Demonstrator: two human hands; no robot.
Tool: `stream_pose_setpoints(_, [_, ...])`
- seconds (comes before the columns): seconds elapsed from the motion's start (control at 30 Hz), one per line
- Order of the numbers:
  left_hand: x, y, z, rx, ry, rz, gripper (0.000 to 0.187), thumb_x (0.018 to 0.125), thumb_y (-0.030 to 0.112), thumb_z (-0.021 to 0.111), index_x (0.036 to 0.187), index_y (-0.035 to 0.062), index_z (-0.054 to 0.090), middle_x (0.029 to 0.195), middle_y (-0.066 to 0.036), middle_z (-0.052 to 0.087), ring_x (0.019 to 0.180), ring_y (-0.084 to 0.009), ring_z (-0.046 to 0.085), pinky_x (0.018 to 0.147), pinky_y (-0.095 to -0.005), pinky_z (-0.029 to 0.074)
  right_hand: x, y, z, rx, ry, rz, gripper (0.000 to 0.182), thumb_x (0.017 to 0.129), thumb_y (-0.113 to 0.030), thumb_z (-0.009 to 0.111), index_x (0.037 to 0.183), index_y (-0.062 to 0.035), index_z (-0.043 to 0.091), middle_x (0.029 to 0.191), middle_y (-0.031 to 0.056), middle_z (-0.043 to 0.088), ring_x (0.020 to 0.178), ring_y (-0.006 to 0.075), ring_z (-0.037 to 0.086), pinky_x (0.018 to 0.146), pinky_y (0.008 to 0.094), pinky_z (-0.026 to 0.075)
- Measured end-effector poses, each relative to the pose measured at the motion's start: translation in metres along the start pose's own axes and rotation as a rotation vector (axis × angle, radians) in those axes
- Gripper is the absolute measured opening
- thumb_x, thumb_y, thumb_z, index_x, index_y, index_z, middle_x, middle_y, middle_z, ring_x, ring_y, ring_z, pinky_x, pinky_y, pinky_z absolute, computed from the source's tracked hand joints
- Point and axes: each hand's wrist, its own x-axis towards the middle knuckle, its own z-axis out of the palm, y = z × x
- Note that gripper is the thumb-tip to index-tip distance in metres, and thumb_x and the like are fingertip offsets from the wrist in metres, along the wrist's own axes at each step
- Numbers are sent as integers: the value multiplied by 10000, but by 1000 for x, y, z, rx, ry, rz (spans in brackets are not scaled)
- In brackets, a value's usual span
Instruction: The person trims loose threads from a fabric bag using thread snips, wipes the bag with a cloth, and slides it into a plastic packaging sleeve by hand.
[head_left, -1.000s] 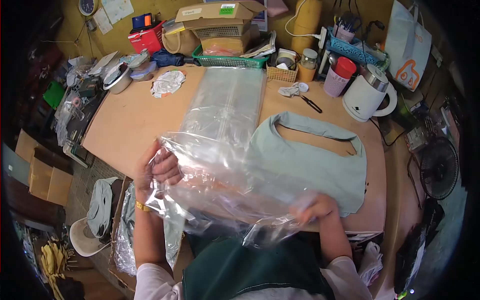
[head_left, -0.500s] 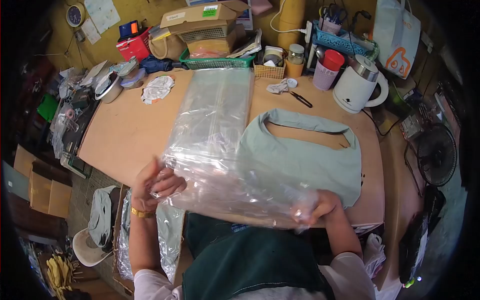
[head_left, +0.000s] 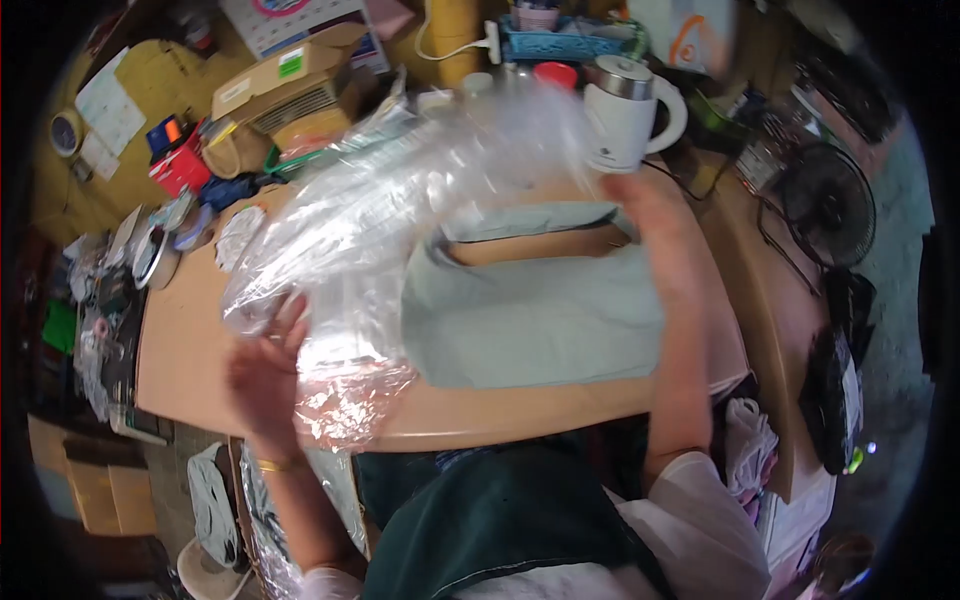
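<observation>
A clear plastic bag (head_left: pixel 340 225), blurred by motion, stretches diagonally above the table. Its far right end meets my right hand (head_left: pixel 622 195), whose smeared fingers look closed on it near the white kettle. My left hand (head_left: pixel 265 375) is at the bag's lower left end, fingers raised and apart, just at the plastic. More clear plastic (head_left: pixel 350 390) lies beneath, reaching the table's front edge. A pale grey-green cloth bag (head_left: pixel 535 320) lies flat between my arms, its handle loop toward the back and partly behind the raised plastic.
On the back right are a white kettle (head_left: pixel 620 115) and a blue basket (head_left: pixel 565 42). Cardboard boxes (head_left: pixel 290 85) and a red basket (head_left: pixel 180 165) line the back left. A black fan (head_left: pixel 825 205) stands at right.
My right hand has swung up and away toward the kettle, lifting the plastic. My left hand has opened. The view has shifted, and the lower plastic layers now show.
</observation>
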Motion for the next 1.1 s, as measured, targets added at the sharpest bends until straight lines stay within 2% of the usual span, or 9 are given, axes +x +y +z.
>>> stream_pose_setpoints(0.07, [-1,-86,18,72,96,-31,604,980,276,477,1494,52,254,1488,-273,328,1381,-389,349,1122,-450,312,-21,49,53,-247,-178,-71,434,951,-152,542,1361,-28,472,1355,156,521,1299,274,462,1103,347,335])
stream_pose_setpoints(0.1, [-2,-104,51,507,109,-125,527,981,284,495,1417,23,356,1422,-269,393,1301,-382,413,1119,-450,300,-38,61,82,-229,-327,-5,479,952,-239,553,1375,-36,458,1450,178,422,1377,298,370,1134,419,290])
stream_pose_setpoints(0.13, [-4,-122,83,939,86,-227,469,982,291,513,1341,-7,458,1355,-265,457,1222,-375,477,1117,-449,288,-51,67,99,-685,-520,-176,569,929,-351,593,1388,-45,449,1503,178,359,1426,328,280,1135,590,182])
stream_pose_setpoints(0.23, [-6,-153,91,1311,-162,-261,431,977,321,504,1147,-74,522,1242,-328,501,1204,-468,447,1141,-534,186,-77,82,89,-1089,-448,-304,643,878,-445,621,1405,-116,452,1519,172,332,1447,354,214,1094,704,73])
stream_pose_setpoints(0.4, [-19,-180,62,1678,-159,38,610,942,424,528,1087,-162,443,1162,-413,501,1358,-506,275,1148,-609,71,-99,73,-41,-1060,-556,-13,701,808,-463,692,1401,-174,456,1564,145,262,1466,359,154,1108,691,56])
stream_pose_setpoints(0.57, [-16,-178,65,1710,-201,-88,684,941,456,520,1123,-194,406,1284,-467,401,1376,-509,244,1156,-593,52,-123,109,-76,-876,-409,-332,512,798,-257,704,1287,-155,595,1448,45,481,1410,235,345,1133,654,72])
stream_pose_setpoints(0.67, [-15,-175,60,1560,-184,-139,727,943,453,516,1185,-218,373,1299,-472,381,1387,-505,225,1165,-570,57,-149,127,-68,-888,-450,-262,417,800,-247,682,1203,-143,654,1352,10,577,1344,176,444,1126,666,65])
stream_pose_setpoints(0.9, [-8,-165,121,1571,-172,-48,676,928,413,553,1241,-161,380,1348,-418,370,1403,-494,211,1139,-617,49,-151,80,-44,-1061,-702,-182,830,741,-499,738,1463,-293,385,1571,90,246,1444,397,176,1107,678,105])
stream_pose_setpoints(1.1, [1,-208,101,1577,-404,52,762,841,577,610,1126,-106,428,1295,-385,448,1378,-513,256,1081,-701,92,-165,79,-45,-1236,-718,-233,832,721,-437,777,1444,-249,413,1541,92,311,1421,342,263,1135,537,215])
